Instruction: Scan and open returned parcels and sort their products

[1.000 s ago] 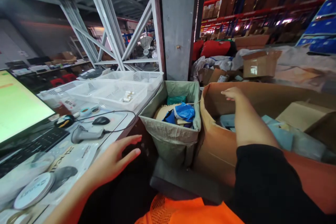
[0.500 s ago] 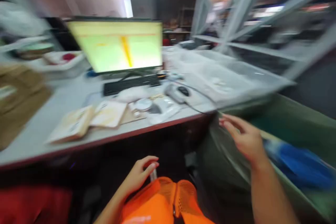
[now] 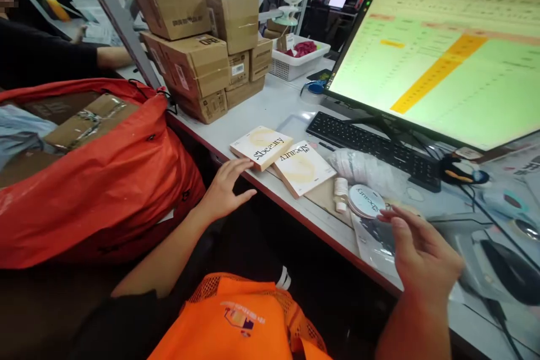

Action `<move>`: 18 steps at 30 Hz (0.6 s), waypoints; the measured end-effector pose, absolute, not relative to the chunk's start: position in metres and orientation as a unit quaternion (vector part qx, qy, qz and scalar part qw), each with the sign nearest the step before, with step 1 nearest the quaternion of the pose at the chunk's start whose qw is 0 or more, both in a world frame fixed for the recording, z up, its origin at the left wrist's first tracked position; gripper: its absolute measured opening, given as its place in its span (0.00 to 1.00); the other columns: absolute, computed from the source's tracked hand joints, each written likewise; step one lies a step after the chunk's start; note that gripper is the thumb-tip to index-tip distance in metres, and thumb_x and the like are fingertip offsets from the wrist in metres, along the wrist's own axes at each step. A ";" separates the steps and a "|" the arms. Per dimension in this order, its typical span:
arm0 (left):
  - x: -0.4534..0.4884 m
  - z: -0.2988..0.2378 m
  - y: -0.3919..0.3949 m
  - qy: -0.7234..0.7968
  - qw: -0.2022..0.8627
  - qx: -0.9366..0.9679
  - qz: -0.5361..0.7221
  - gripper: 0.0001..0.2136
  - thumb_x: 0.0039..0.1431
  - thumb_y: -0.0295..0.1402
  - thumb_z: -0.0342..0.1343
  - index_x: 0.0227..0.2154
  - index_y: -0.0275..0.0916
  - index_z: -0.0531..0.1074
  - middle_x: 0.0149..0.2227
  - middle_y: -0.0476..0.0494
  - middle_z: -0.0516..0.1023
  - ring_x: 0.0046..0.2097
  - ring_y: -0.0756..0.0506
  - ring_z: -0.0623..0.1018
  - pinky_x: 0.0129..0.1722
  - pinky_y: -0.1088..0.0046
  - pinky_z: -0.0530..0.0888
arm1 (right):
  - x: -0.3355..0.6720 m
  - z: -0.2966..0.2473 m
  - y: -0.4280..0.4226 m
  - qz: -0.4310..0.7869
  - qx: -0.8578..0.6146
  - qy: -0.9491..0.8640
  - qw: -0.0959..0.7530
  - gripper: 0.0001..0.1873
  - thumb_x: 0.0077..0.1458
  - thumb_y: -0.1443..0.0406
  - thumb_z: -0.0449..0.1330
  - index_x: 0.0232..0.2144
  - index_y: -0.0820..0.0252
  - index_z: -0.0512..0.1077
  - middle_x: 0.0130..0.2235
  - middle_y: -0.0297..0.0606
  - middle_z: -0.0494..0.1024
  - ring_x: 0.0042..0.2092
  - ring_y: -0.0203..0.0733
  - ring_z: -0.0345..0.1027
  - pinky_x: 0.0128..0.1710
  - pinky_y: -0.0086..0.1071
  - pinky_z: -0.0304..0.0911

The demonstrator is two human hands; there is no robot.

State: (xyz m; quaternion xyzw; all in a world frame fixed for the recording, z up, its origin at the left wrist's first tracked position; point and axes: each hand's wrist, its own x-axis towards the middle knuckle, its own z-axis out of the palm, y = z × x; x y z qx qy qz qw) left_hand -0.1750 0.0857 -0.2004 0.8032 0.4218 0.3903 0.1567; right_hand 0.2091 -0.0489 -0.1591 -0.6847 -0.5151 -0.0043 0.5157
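Head view: my left hand (image 3: 223,191), spread and empty, has come beside two pale boxes (image 3: 262,147) on the bench (image 3: 270,102), now within grasp; well apart, my half-curled right hand (image 3: 424,256) hovers by a white disc (image 3: 365,201).

Table (image 3: 253,115) bears boxes (image 3: 264,146), keyboard (image 3: 367,146), perhaps scanner (image 3: 475,264).

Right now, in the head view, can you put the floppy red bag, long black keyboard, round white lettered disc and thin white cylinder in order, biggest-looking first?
1. Floppy red bag
2. Long black keyboard
3. Round white lettered disc
4. Thin white cylinder
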 end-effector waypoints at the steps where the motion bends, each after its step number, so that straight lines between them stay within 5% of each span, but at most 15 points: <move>1: -0.169 -0.198 0.105 0.418 0.128 0.826 0.356 0.32 0.60 0.39 0.68 0.65 0.41 0.67 0.70 0.34 0.67 0.72 0.32 0.65 0.72 0.45 0.61 | 0.216 -0.159 -0.054 -0.015 -0.697 -0.497 0.517 0.21 0.62 0.51 0.65 0.49 0.58 0.82 0.40 0.42 0.85 0.44 0.50 0.82 0.56 0.46 0.74; 4: -0.157 -0.201 0.157 0.401 0.111 0.867 0.274 0.35 0.56 0.30 0.67 0.68 0.40 0.66 0.72 0.34 0.64 0.74 0.31 0.60 0.73 0.44 0.58 | 0.241 -0.161 -0.078 -0.064 -0.767 -0.436 0.466 0.24 0.61 0.48 0.63 0.50 0.58 0.81 0.42 0.44 0.86 0.48 0.56 0.81 0.57 0.47 0.73; 7: -0.155 -0.206 0.190 0.404 0.142 0.839 0.336 0.28 0.55 0.27 0.64 0.61 0.39 0.74 0.65 0.34 0.74 0.68 0.33 0.72 0.72 0.52 0.64 | 0.272 -0.161 -0.104 -0.092 -0.852 -0.370 0.358 0.26 0.62 0.47 0.56 0.53 0.54 0.80 0.49 0.47 0.84 0.56 0.59 0.78 0.63 0.48 0.67; 10: -0.149 -0.196 0.204 0.435 0.203 0.683 0.550 0.21 0.56 0.38 0.68 0.52 0.36 0.78 0.54 0.34 0.82 0.61 0.35 0.79 0.67 0.57 0.70 | 0.307 -0.162 -0.117 -0.099 -0.910 -0.314 0.251 0.35 0.61 0.47 0.51 0.58 0.62 0.76 0.57 0.57 0.79 0.61 0.66 0.72 0.65 0.52 0.64; 13: -0.123 -0.176 0.198 0.371 0.348 0.471 0.721 0.27 0.57 0.52 0.67 0.49 0.36 0.76 0.49 0.36 0.83 0.59 0.38 0.80 0.63 0.61 0.75 | 0.335 -0.163 -0.107 -0.049 -0.948 -0.284 0.136 0.44 0.61 0.43 0.49 0.65 0.71 0.69 0.61 0.66 0.74 0.64 0.73 0.67 0.63 0.57 0.63; 18: -0.058 -0.162 0.165 0.307 0.565 0.366 0.673 0.31 0.46 0.54 0.74 0.46 0.35 0.76 0.48 0.35 0.85 0.56 0.35 0.82 0.57 0.61 0.80 | 0.342 -0.157 -0.063 0.034 -0.958 -0.285 0.014 0.41 0.62 0.49 0.52 0.65 0.77 0.67 0.54 0.75 0.76 0.55 0.77 0.74 0.47 0.56 0.67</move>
